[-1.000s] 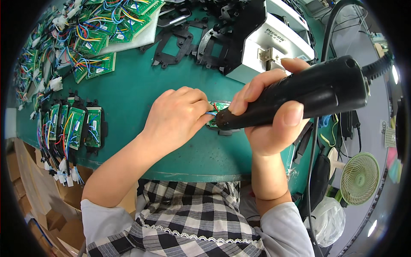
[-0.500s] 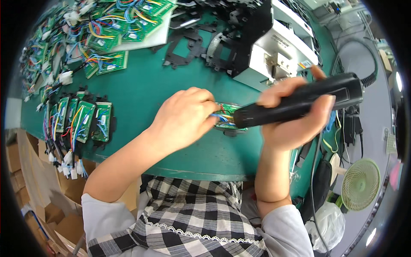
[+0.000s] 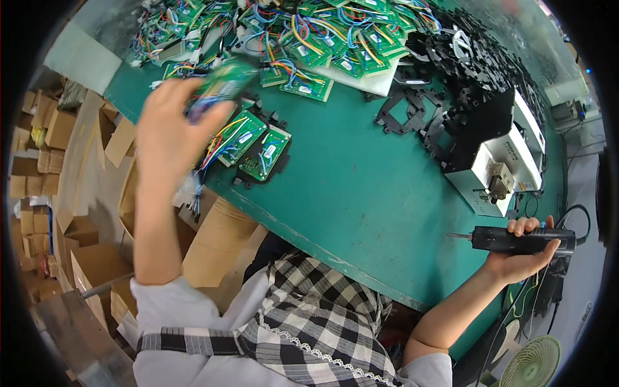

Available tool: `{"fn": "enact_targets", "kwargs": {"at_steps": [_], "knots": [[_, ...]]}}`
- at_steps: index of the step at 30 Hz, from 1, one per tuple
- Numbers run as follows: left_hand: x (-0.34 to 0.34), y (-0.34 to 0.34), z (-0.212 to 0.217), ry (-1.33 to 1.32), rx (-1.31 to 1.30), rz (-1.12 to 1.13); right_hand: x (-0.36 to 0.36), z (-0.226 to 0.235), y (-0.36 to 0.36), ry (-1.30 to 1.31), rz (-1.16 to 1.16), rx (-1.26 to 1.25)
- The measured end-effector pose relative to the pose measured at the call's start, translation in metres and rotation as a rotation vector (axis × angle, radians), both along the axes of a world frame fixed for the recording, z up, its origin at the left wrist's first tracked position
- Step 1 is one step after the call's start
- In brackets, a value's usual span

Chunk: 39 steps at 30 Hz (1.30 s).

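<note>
My left hand is raised at the left side of the bench, closed on a green circuit board with wires. Both are smeared by motion. Just below it lie a wired green board and another board, each seated on a black plastic bracket. Off to the right, my right hand grips a black electric screwdriver. Its thin bit points left over the green bench top and touches nothing.
A heap of wired green boards covers the far left. Black plastic brackets pile up at the far right, near a black-and-white box-shaped machine. Cardboard boxes stand left of the bench, and a green fan is at lower right.
My left hand has lifted the board off the bench middle and carried it left. The screwdriver has moved away to the right and lower. The view has swung left.
</note>
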<state>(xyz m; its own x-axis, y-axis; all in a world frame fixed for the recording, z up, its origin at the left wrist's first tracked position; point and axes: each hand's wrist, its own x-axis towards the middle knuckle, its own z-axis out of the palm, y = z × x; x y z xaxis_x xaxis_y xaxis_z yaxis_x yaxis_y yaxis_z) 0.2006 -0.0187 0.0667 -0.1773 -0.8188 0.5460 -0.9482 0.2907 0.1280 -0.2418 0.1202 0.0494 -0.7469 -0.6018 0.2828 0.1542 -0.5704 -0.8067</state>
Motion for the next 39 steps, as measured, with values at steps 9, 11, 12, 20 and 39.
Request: {"fn": "enact_targets", "kwargs": {"at_steps": [9, 11, 12, 20, 39], "knots": [[-0.075, 0.008, 0.012, -0.154, -0.032, -0.347, 0.024, 0.007, -0.017, 0.109, -0.021, -0.062], [-0.127, -0.018, -0.006, -0.218, 0.073, -0.577, 0.025, 0.007, -0.016, 0.069, -0.032, -0.042], [-0.152, -0.033, -0.016, -0.197, 0.007, -0.673, 0.024, 0.003, -0.016, 0.07, -0.053, -0.026], [-0.273, -0.136, -0.051, -0.113, 0.035, -0.428, 0.01, -0.005, -0.002, 0.064, -0.128, -0.019], [-0.278, -0.119, -0.003, -0.39, 0.528, -0.678, 0.005, -0.003, 0.002, 0.045, -0.139, -0.021]]}}
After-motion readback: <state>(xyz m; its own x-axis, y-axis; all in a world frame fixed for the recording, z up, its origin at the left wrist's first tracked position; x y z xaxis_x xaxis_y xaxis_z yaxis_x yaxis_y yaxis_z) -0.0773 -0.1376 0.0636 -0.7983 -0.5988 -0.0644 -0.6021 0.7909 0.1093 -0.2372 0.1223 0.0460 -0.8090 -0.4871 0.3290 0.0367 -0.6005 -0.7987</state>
